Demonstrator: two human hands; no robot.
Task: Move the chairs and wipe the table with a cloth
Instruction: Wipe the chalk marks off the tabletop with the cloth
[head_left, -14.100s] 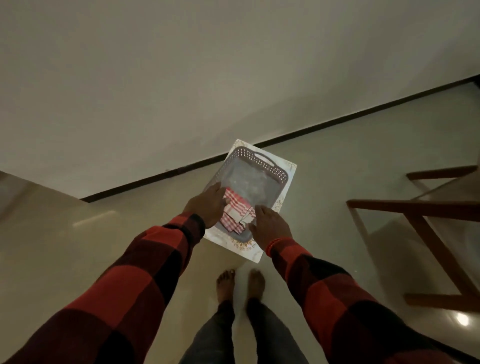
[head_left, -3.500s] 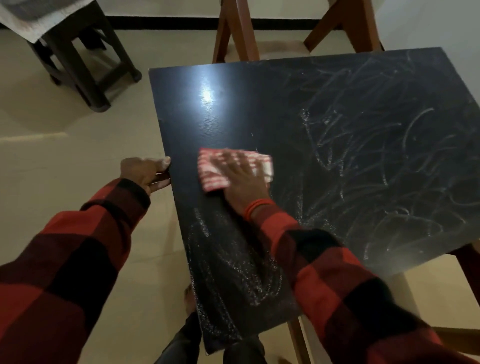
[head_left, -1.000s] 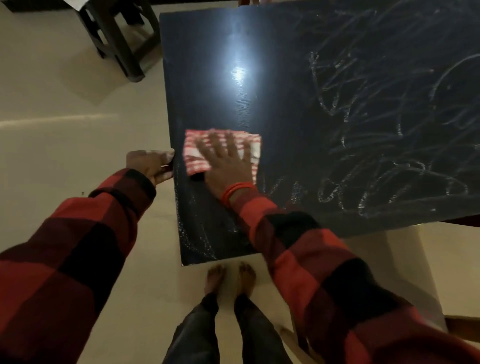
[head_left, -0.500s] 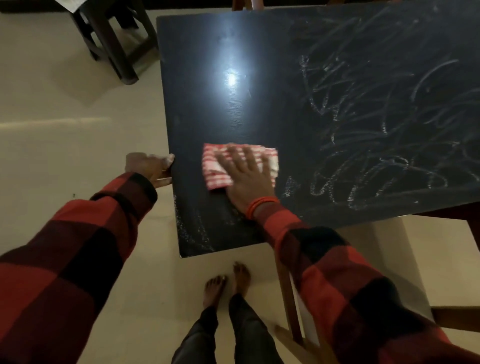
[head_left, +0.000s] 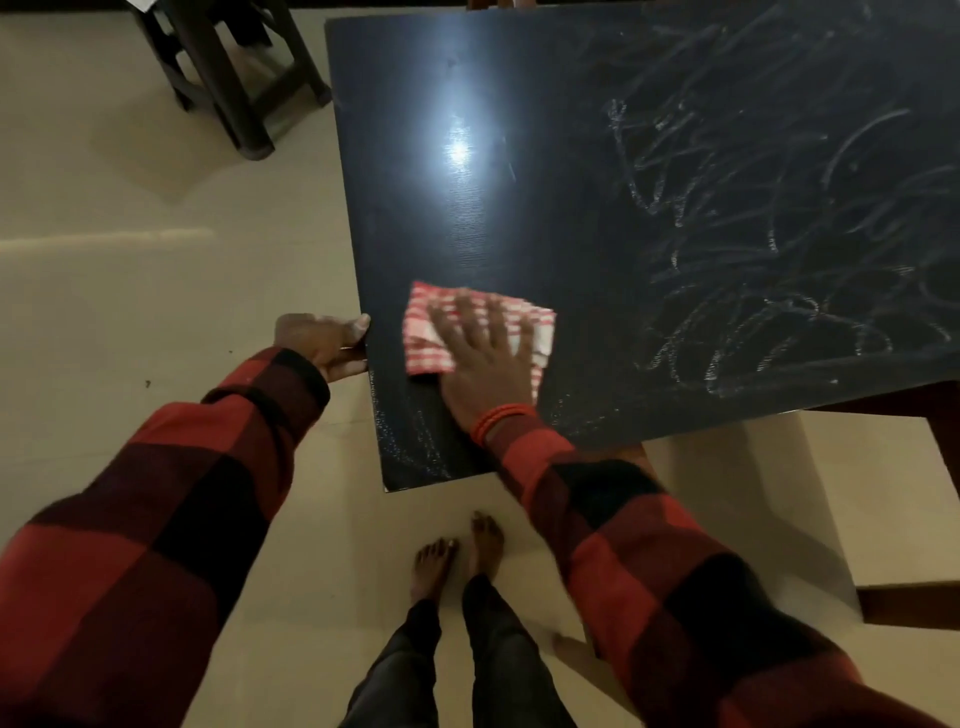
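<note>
Flatly, right hand (head_left: 485, 358) presses one cloth (head_left: 475, 327), seemingly folded, on table (head_left: 571, 208).

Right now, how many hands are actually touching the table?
2. The left hand grips the left edge of the dark scribbled table; the right hand presses flat on the red-and-white checked cloth near the front left corner.

cloth (head_left: 470, 327) on table (head_left: 597, 218) near its left edge, under right hand (head_left: 485, 358); left hand (head_left: 324, 345) at that edge; stool (head_left: 234, 67) behind-left
</note>
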